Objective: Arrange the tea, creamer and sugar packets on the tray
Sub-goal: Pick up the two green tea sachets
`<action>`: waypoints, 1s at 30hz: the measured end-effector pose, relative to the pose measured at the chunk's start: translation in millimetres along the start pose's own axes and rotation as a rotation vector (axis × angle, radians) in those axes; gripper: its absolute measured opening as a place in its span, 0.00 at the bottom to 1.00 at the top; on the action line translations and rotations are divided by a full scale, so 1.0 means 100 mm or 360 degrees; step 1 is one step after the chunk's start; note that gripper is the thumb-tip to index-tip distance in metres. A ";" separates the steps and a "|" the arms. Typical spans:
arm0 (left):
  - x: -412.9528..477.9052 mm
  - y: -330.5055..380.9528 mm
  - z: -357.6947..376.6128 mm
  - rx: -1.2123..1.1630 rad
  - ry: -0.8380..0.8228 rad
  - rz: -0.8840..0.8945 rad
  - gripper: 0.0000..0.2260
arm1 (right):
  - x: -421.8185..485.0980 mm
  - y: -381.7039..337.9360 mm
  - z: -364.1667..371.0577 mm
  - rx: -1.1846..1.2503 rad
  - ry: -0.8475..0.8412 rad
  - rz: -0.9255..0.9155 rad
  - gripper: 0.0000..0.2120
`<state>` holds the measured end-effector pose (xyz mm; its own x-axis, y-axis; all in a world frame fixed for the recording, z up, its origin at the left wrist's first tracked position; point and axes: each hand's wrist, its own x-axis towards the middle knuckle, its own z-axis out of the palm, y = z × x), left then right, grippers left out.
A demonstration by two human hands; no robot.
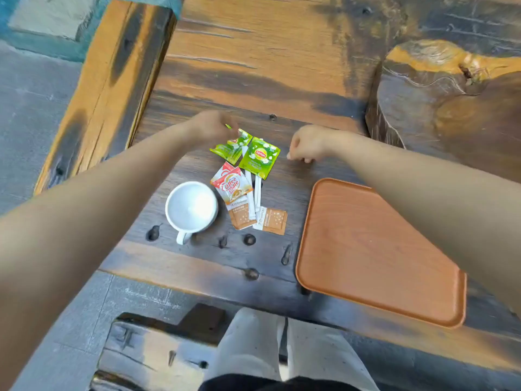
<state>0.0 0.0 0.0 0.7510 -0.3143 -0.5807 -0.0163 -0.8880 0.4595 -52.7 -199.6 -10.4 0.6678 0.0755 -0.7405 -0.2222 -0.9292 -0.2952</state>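
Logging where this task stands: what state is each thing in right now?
tray: bare, flat on the table.
mug: upright, empty.
green tea packets: on the table, overlapping.
creamer packets: sealed, stacked.
white sticks: lying under the packets.
left hand: touching a tea packet.
right hand: curled, holding nothing.

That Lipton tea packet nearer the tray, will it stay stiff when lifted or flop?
The Lipton tea packet looks thin and flat, so probably light and floppy. Its glossy wrapper may slip. It overlaps the white sticks, so lifting might nudge them.
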 end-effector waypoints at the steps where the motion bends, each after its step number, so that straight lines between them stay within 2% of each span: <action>1: 0.07 0.00 -0.02 0.0053 0.0114 -0.0002 0.15 | 0.07 -0.05 -0.02 -0.0101 0.0127 0.0047 0.18; 2: 0.12 0.00 -0.04 0.0116 0.0245 -0.0023 0.16 | 0.13 -0.08 -0.02 -0.0186 0.0299 0.0108 0.19; 4: 0.21 -0.06 0.03 0.0094 0.0406 -0.0074 0.22 | 0.22 -0.19 0.07 -0.0071 0.0539 0.0192 0.22; 8: 0.31 -0.30 0.34 0.0193 0.0457 -0.0058 0.30 | 0.27 -0.33 0.55 0.0048 0.0764 0.0166 0.28; 12: 0.24 -0.36 0.57 0.0455 0.0461 -0.0047 0.29 | 0.28 -0.42 1.00 0.0018 0.0888 0.0100 0.32; 17: 0.24 -0.35 0.62 0.0440 0.0631 0.0055 0.26 | 0.24 -0.43 1.16 0.0205 0.1233 0.0001 0.24; 21: 0.24 -0.31 0.59 0.0104 0.0677 -0.0039 0.33 | 0.21 -0.40 1.18 0.0455 0.1296 -0.0023 0.21; 23: 0.24 -0.28 0.53 -0.0046 0.0669 -0.0121 0.33 | 0.21 -0.35 1.15 0.0764 0.1288 -0.0052 0.18; 26: 0.19 -0.20 0.44 -0.0287 0.0648 -0.0236 0.28 | 0.15 -0.24 1.05 0.1339 0.1188 -0.0083 0.13; 28: 0.14 -0.08 0.41 -0.0388 0.0666 -0.0197 0.22 | 0.06 -0.12 0.92 0.1670 0.1105 -0.0089 0.13; 30: 0.07 0.10 0.39 -0.0578 0.0675 -0.0140 0.19 | -0.10 0.05 0.74 0.1836 0.1084 -0.0106 0.12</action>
<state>-20.7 -23.6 -25.4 0.9399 -0.0153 -0.3410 0.2304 -0.7086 0.6669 -112.9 -178.4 -48.7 0.8440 -0.3991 -0.3583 -0.4183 -0.0716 -0.9055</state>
